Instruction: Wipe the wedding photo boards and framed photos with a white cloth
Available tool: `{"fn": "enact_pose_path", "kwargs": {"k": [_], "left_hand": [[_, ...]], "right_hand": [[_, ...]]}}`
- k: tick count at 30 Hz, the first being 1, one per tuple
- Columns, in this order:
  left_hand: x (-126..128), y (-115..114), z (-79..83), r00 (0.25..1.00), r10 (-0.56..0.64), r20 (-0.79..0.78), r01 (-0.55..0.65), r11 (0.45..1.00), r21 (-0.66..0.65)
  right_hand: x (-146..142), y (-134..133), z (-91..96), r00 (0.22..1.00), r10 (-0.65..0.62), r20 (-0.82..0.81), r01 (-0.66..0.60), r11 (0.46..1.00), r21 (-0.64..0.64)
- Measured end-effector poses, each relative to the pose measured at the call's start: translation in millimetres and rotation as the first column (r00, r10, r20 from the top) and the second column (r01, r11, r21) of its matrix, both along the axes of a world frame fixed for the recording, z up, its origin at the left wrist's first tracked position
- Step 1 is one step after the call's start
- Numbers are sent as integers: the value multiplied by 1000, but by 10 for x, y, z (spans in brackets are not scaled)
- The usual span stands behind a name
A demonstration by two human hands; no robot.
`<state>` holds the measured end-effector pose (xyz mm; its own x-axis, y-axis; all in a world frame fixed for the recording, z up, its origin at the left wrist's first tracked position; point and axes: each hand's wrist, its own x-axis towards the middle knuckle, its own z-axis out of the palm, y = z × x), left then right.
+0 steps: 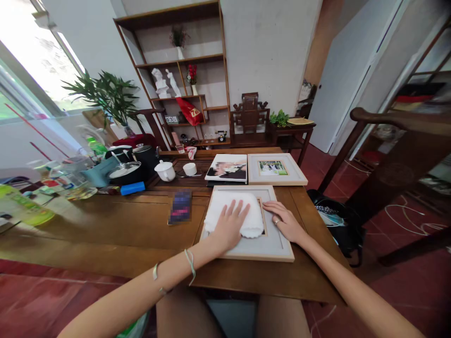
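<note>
A light wooden picture frame [268,251] lies flat on the wooden table [116,230] in front of me. A folded white cloth [230,209] covers most of its glass. My left hand [229,227] lies flat on the cloth, fingers spread, pressing it onto the frame. My right hand [283,218], with a ring on one finger, rests flat on the frame's right side beside the cloth, fingers stretched out.
Behind the frame lie a second framed photo [276,169] and a photo print [227,168]. A phone [180,206] lies to the left. Cups, pots, a blue sponge [132,188] and bottles crowd the table's far left. A dark bag [334,220] sits right of the table.
</note>
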<state>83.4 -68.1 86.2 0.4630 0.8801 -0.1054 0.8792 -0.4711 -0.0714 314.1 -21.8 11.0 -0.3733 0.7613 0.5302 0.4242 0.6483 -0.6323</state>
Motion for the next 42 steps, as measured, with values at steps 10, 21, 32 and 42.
{"fn": "enact_pose_path", "kwargs": {"k": [10, 21, 32, 42], "left_hand": [[116, 737, -94, 997, -78, 24, 71, 972, 223], [421, -289, 331, 982, -128, -136, 106, 982, -156], [544, -739, 341, 986, -140, -91, 131, 987, -96], [334, -185, 191, 994, -19, -108, 15, 999, -39]], "right_hand": [[-1, 15, -23, 1000, 7, -13, -7, 1000, 15], [-25, -16, -10, 1000, -26, -14, 26, 1000, -6], [-8, 2, -31, 999, -36, -31, 35, 999, -36], [-26, -29, 38, 1000, -16, 1, 16, 1000, -1]]}}
